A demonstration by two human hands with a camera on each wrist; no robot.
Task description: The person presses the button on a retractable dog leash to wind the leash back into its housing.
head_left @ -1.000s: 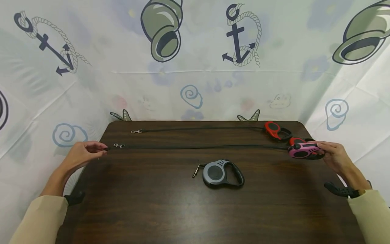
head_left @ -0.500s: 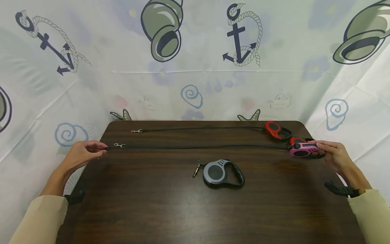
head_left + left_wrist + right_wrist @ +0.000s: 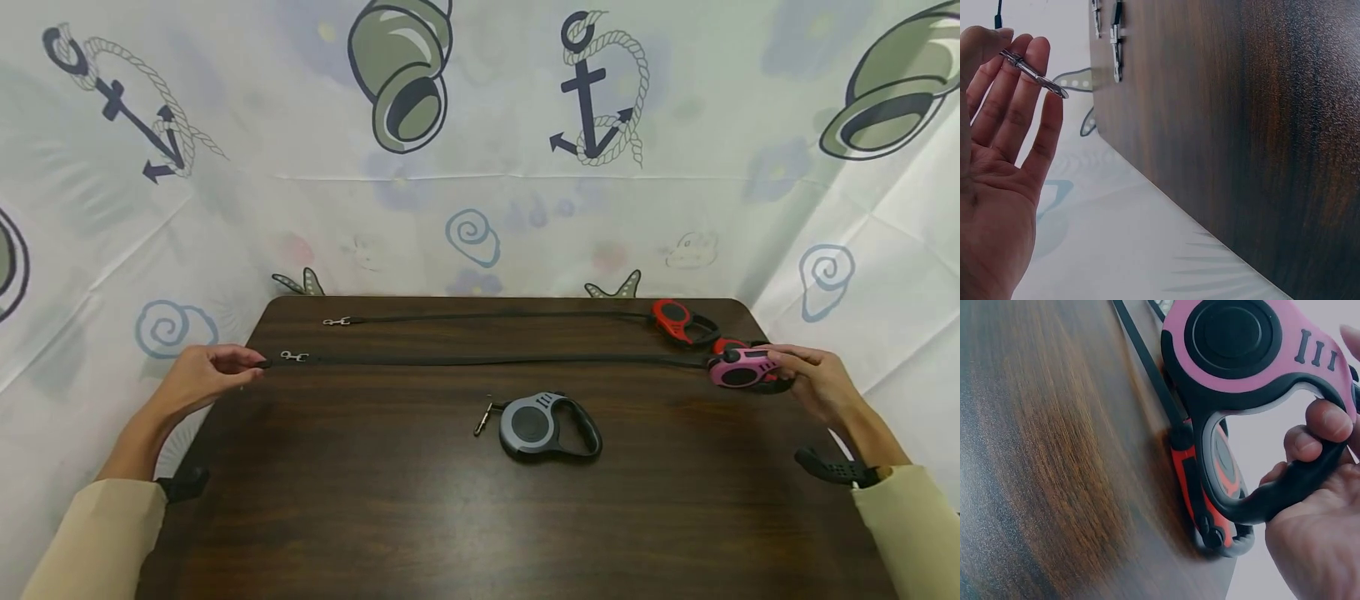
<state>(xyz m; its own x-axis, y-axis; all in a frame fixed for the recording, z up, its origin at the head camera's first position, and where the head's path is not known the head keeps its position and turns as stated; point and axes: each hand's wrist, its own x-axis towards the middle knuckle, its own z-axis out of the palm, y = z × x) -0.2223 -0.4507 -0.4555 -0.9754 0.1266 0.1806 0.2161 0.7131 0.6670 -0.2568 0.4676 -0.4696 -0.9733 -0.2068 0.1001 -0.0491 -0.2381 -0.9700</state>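
"Where does the pink leash [image 3: 741, 369] sit against the right hand [image 3: 821, 387]?"

"Over the right side of the table [image 3: 450, 533]. Its black grip [image 3: 1291, 487] crosses the palm, and the fingers [image 3: 1329, 419] curl round it through the loop, so it's firmly grasped. The casing lies past the fingertips, toward the left hand [image 3: 197, 382]."

"And what has that left hand got?"

"A metal clip [image 3: 1036, 76], pinched between thumb and fingertips, with its hook end jutting out beyond them."

"From the head camera I see only a dark nub there."

"Right, the left wrist view gives the shiny clip away. But only the head view shows the black cord [image 3: 487, 362] stretching from beside the pink leash toward the left hand. I can't tell whether that's one strand or two."

"Two other clips lie near the table's left end: a front clip [image 3: 294, 357] and a back clip [image 3: 336, 322]."

"The right wrist view adds three bone-shaped marks on the pink casing, and much more of the near red leash [image 3: 1225, 459] just behind it. Overhead, that one is mostly hidden."

"The head view also has the far red leash [image 3: 672, 313] by the back edge, and the gray leash [image 3: 528, 425] near the middle, well apart from both hands."
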